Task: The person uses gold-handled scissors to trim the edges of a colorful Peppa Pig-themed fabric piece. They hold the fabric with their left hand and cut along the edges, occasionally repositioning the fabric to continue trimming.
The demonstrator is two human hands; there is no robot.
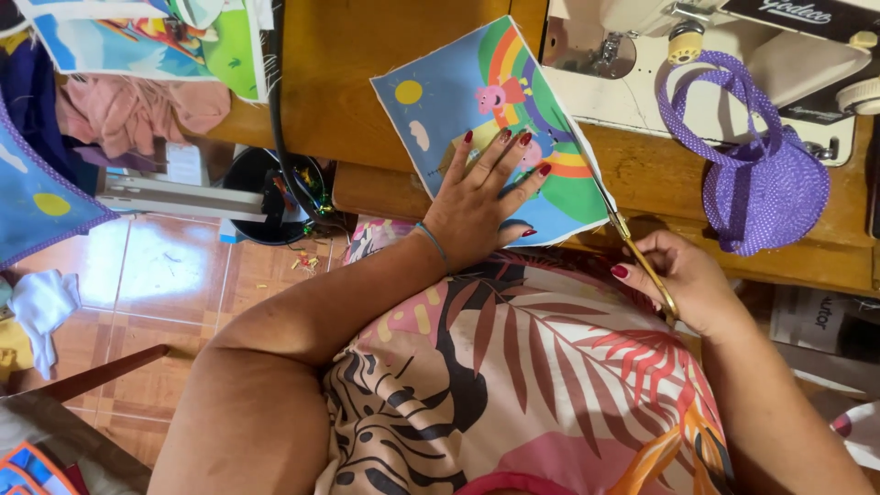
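The left hand (477, 206) lies flat, fingers (502, 156) spread wide, pressing the printed fabric (458, 101) onto the wooden table (367, 82) at centre frame. It grips nothing; the palm pins the lower part of the piece.

The right hand (687, 280) is closed around the handles of the scissors (632, 238), lower right of centre. The blades run up and to the left along the fabric's right edge. Whether the blades are parted cannot be told; they appear thin and nearly together.

Step in hand, as judged: trimming the right edge of the fabric, with the cut at the lower end of that edge.

Next move, as judged: advance the blades up the edge in line with the print border, keeping the fabric flat and taut under the left palm and the left fingertips clear of the blade path.

Surroundings: sewing machine (642, 64) at upper right; purple dotted cloth (770, 192) beside it; tiled floor (165, 266) at left.
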